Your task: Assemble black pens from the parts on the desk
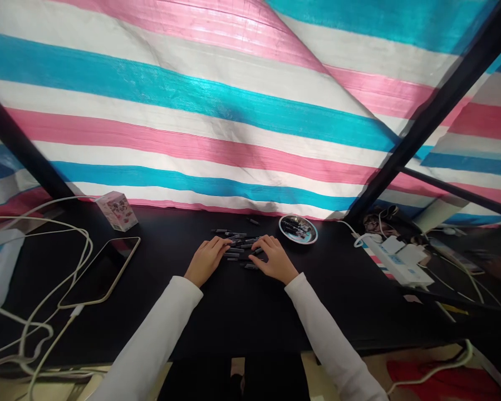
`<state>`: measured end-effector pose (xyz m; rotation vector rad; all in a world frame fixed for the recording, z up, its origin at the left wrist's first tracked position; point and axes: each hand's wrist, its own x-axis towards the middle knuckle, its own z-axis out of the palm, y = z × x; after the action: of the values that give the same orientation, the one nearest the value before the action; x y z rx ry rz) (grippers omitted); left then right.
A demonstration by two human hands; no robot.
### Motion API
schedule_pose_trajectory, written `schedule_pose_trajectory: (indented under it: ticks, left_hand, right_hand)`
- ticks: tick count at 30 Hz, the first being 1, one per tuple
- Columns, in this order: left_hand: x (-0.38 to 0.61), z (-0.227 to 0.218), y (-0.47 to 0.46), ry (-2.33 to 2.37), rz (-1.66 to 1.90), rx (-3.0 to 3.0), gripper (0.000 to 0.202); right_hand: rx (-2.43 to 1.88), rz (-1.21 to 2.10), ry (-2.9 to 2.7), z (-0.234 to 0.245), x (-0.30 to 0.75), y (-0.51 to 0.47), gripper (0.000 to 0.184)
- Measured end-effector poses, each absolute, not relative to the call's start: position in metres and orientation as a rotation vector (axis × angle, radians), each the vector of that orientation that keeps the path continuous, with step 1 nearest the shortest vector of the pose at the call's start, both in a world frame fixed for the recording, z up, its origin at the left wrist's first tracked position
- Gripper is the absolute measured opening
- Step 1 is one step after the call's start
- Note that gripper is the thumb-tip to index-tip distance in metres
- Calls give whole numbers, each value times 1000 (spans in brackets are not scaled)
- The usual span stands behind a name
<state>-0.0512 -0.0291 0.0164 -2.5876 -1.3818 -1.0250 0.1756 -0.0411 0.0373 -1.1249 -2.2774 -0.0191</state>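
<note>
Both of my hands rest on a black table (pixel 234 312) around a pile of several small dark pen-like parts (pixel 240 248). My left hand (pixel 206 259) lies flat at the pile's left side, fingers stretched toward the parts. My right hand (pixel 275 259) lies at the pile's right side with its fingers curled down onto the parts; what it grips, if anything, is hidden. A small round dish (pixel 298 229) holding more dark parts stands just right of the pile. A few loose parts lie behind the pile.
A phone (pixel 102 270) lies on the left with white cables (pixel 45 312) trailing around it. A small pink box (pixel 117 210) stands at the back left. A white power strip (pixel 394 259) sits on the right. A striped tarp (pixel 234 111) hangs behind.
</note>
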Motion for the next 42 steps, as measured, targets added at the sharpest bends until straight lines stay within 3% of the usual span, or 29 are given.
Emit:
schedule_pose_trajectory:
  ticks: [6,17,42]
  left_hand:
    - [-52,14,-27,-1411,-1029,-2537,25]
    - [-55,15,-26,-1436,-1041,-2551,27]
    - [-53,18,-29,-1370,-1058,-2694,25]
  right_hand:
    - [-1068,0,-2496,26,173,-46,20]
    - [-1289,-146,-2128,26,188,-30,18]
    - [-1299,-286,-2217,27,191,-29,21]
